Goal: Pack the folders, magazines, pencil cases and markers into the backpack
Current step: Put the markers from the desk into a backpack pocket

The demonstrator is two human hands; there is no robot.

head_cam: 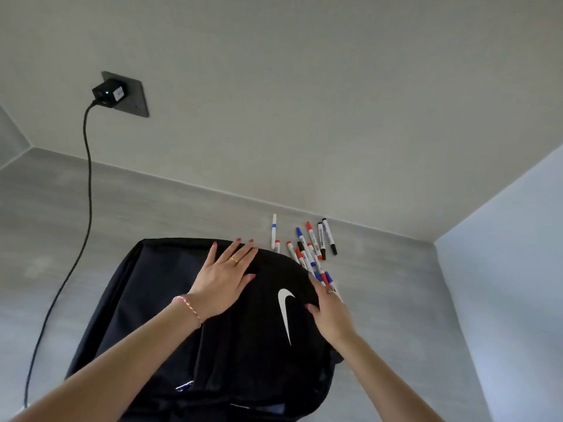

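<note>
Your black backpack (231, 330) lies flat on the grey worktop (411, 315), lower centre of the frame. Your left hand (224, 278) presses on its upper part, grip wide, fingers straight and spread, holding nothing. Your right hand (330, 313) rests at the backpack's right edge, thumb on the fabric; the fingers are partly hidden, so I cannot tell that grip. The markers (310, 248) lie scattered on the worktop just above and right of the backpack, nearest your right fingertips.
</note>
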